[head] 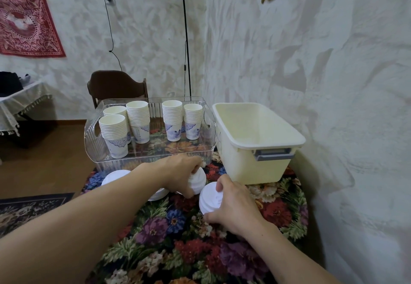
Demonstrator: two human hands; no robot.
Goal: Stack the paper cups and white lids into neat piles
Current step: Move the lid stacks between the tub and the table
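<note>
Fingers of the left hand [180, 173] curled in a grip round a short stack of white plastic lids [198, 180], thumb below and fingertips over the top, holding it tilted just above the floral-patterned surface [178, 239]. The right hand [233, 203] pinched the rim of a second white lid pile [209, 199] resting on that surface, its fingertips hooked over the far edge and its thumb at the near edge. More white lids [114, 176] lay to the left. Five stacks of blue-printed white paper cups [138, 121] stood in a clear plastic tray [97, 150] beside a cream plastic bin [255, 150].
</note>
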